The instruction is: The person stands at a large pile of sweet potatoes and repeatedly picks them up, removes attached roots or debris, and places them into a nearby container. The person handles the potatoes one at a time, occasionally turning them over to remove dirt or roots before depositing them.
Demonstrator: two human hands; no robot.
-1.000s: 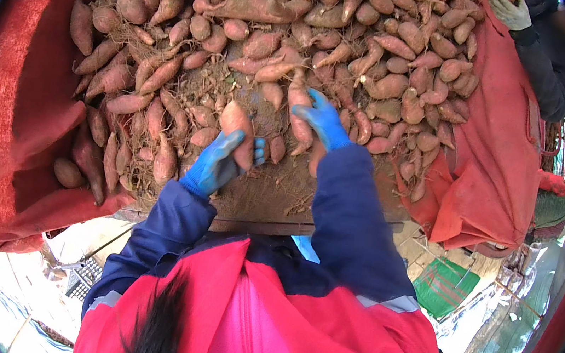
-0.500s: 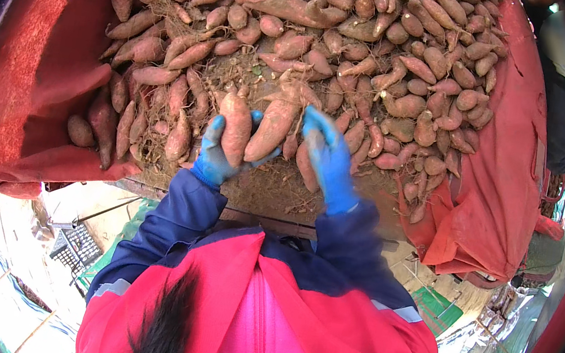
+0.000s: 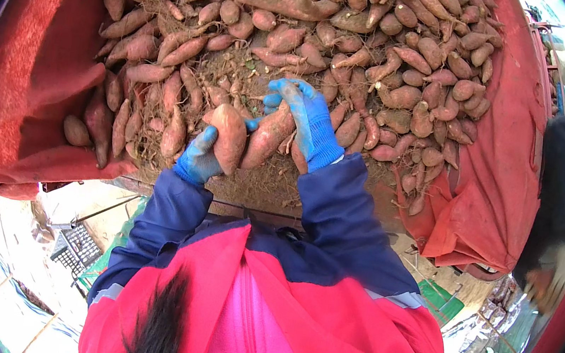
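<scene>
**Two gloved hands lift sweet potatoes off the heap**

The left hand [image 3: 200, 158], in a blue glove, is curled around a plump sweet potato [image 3: 229, 137], held upright at the near edge of the pile. The right hand [image 3: 311, 123], gloved the same, is wrapped over a longer sweet potato [image 3: 270, 135] leaning just beside the first; the two roots nearly touch. Both hands are clamped on their loads, close together above a bare patch of soil and dry roots [image 3: 253, 180].

Around them lies the big heap of sweet potatoes [image 3: 358, 36], resting on a red cloth [image 3: 41, 59] that rises at both sides. At the right rim, another person in a dark sleeve [image 3: 563, 185] works apart.

A firm grip round the thick middle of each root seems wisest, since the thin ends could snap and loose earth makes the skins slippery.
</scene>
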